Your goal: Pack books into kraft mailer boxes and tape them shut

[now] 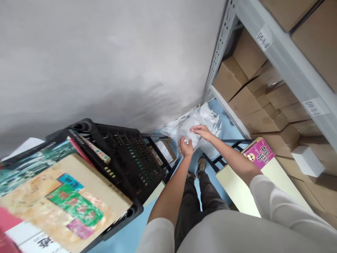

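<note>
Ahead of my feet, both hands are at a thin white sheet (194, 138); I cannot tell whether it is paper or plastic film. My left hand (186, 147) has its fingers curled at the near left edge of the sheet, thumb raised. Just to the right and slightly farther off, my right hand (202, 131) pinches the sheet between thumb and fingertips. Beyond and around them, a heap of torn white scraps (209, 114) lies low by the wall.
At left stands a black plastic crate (131, 158) beside books with a colourful cover (79, 196). A pale yellow surface (237, 182) bearing a purple book (259, 153) is at right. Shelves (289, 45) with cardboard boxes (244, 102) rise beyond it. The grey wall (118, 63) fills the upper left.
</note>
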A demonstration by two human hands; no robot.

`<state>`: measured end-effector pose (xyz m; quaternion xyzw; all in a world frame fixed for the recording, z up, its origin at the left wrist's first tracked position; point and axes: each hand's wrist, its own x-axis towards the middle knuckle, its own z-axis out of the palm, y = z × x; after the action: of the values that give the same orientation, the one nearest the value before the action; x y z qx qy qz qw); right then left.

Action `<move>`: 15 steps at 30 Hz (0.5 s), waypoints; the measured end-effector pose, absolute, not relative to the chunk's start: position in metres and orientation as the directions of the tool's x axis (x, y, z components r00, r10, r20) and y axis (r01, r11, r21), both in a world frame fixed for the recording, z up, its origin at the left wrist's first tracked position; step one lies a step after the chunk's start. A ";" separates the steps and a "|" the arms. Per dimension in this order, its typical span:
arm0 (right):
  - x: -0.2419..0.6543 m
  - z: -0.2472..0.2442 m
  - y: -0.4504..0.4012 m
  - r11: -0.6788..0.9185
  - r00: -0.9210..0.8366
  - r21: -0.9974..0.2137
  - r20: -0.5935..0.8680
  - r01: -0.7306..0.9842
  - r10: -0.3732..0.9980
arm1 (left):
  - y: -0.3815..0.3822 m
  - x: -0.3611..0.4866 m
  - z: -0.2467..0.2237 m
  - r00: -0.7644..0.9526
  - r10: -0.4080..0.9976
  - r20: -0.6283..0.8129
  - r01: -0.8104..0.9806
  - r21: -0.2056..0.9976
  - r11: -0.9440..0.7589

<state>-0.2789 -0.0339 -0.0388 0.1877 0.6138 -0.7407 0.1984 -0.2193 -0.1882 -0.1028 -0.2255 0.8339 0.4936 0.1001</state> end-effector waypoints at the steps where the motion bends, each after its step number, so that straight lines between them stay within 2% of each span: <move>1: -0.275 -0.033 -0.031 -0.216 -0.844 -0.818 -0.534 0.533 -0.060 | -0.188 -0.219 -0.099 -0.885 -0.267 -0.381 -0.462 0.785 0.412; 6: -0.251 -0.010 -0.009 -0.415 -0.837 -0.778 -0.543 0.471 0.067 | -0.180 -0.212 -0.079 -0.908 -0.220 -0.358 -0.418 0.813 0.405; 10: -0.233 0.010 0.010 -0.443 -0.811 -0.800 -0.537 0.404 0.231 | -0.165 -0.205 -0.059 -0.924 -0.173 -0.342 -0.383 0.842 0.379; 12: -0.225 0.021 0.016 -0.451 -0.790 -0.791 -0.557 0.413 0.254 | -0.160 -0.202 -0.047 -0.941 -0.111 -0.321 -0.339 0.861 0.379; 15: -0.210 0.037 0.020 -0.462 -0.774 -0.759 -0.597 0.460 0.211 | -0.157 -0.198 -0.028 -0.947 0.030 -0.321 -0.288 0.884 0.370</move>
<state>-0.2099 0.0198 0.0375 0.3271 0.5128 -0.7899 0.0786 -0.1985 -0.1566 -0.0281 -0.0789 0.8151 0.5558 0.1430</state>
